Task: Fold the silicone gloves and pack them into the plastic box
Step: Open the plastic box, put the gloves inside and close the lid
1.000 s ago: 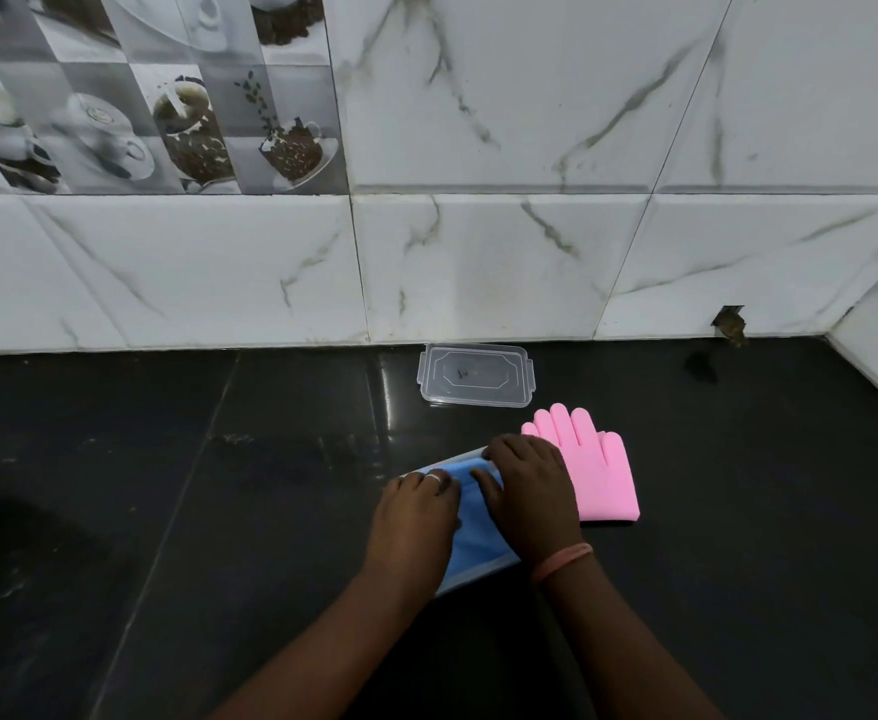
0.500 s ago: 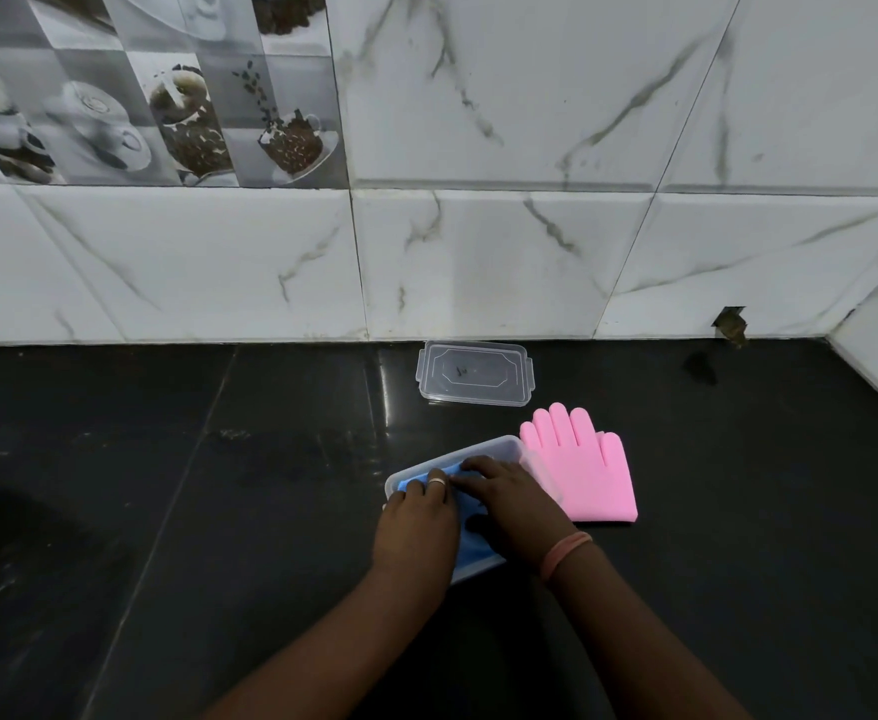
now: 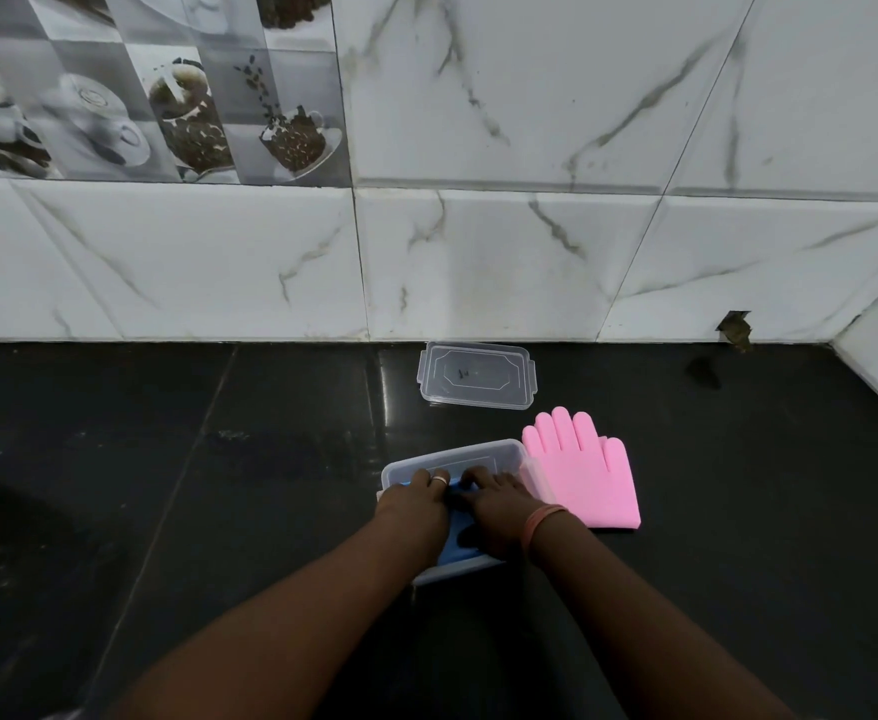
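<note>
Your left hand (image 3: 416,504) and right hand (image 3: 496,514) press side by side on the blue glove (image 3: 456,548), which sits inside the clear plastic box (image 3: 499,452) on the black table (image 3: 218,485); whether your fingers curl around it is hidden. The pink glove (image 3: 585,472) lies flat just right of the box, and the lid (image 3: 477,375) rests near the wall.

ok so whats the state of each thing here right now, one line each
plastic box: open, lid off, on the counter, blue glove inside
blue glove: in the box, pressed down by both hands
pink glove: on the counter right of the box, not packed
lid: lying apart near the wall
left hand: on the blue glove, pressing
right hand: on the blue glove, pressing
</note>
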A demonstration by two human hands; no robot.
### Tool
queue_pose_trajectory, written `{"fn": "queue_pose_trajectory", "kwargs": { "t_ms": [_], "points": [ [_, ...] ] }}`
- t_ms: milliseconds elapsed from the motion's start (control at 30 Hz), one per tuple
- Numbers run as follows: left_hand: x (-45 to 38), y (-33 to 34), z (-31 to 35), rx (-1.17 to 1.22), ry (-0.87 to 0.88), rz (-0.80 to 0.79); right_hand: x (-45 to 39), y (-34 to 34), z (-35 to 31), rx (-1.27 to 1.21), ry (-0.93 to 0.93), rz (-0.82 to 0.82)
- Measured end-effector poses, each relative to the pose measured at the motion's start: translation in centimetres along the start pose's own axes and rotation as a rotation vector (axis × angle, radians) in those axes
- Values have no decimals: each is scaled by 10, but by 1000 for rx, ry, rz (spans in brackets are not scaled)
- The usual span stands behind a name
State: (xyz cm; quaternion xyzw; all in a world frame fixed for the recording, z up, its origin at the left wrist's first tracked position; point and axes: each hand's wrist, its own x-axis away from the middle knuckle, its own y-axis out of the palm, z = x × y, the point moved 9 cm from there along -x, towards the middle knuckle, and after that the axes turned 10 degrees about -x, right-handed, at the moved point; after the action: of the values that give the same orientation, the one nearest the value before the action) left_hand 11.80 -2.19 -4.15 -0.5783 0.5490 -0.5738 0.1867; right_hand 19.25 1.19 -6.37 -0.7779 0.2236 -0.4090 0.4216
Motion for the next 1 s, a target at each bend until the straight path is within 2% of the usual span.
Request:
{"fn": "queue_pose_trajectory", "kwargs": {
  "t_ms": [133, 233, 333, 433, 600, 800, 1000],
  "points": [
    [4, -10, -4, 25, -9, 15, 4, -10, -5, 41, 0, 82],
    [16, -19, -7, -142, -87, 152, 10, -21, -15, 118, 7, 210],
    [23, -12, -6, -216, -129, 129, 15, -16, -13, 120, 89, 265],
    [22, -7, -9, -262, -150, 93, 15, -7, -3, 6, 214, 236],
    [15, -5, -22, -231, -210, 76, 1, -5, 4, -222, 258, 164],
    [8, -1, -24, -176, -240, 35, -7, 3, 10, -207, 291, 60],
    [9, 7, -26, -138, -257, 61, -8, 6, 11, -191, 309, 13]
  ]
}}
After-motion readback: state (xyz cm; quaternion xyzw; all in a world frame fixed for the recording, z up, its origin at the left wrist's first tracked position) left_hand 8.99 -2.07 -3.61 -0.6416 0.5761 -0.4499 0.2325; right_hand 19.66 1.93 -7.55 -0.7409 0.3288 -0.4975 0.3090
